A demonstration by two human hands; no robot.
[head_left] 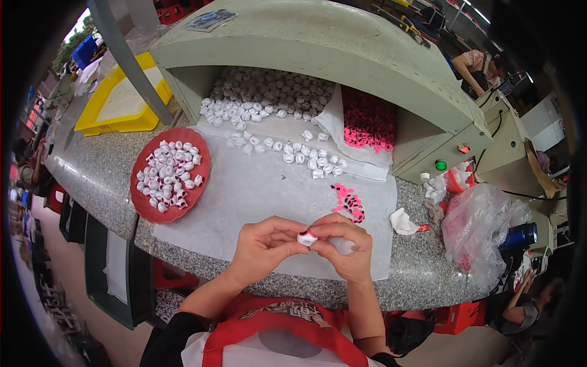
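Above the near part of a white sheet (244,189), I pinch one small white rounded piece (307,241) with a pink and black part on it. My left hand (262,248) grips its left side between thumb and fingertips, and my right hand (348,244) grips the right side the same way. Something pale, too unclear to name, shows by the right fingers. Just beyond the right hand lies a loose heap of small pink and black pieces (348,202). Farther off, several plain white pieces (306,154) are scattered over the sheet.
A red scalloped plate (138,194) of white pieces with dark pink parts stands at left. Ahead, a metal housing (318,30) covers piles of white pieces (269,92) and pink pieces (370,122). Right are crumpled tissue (402,222) and a plastic bag (474,226); a yellow tray (116,127) is far left.
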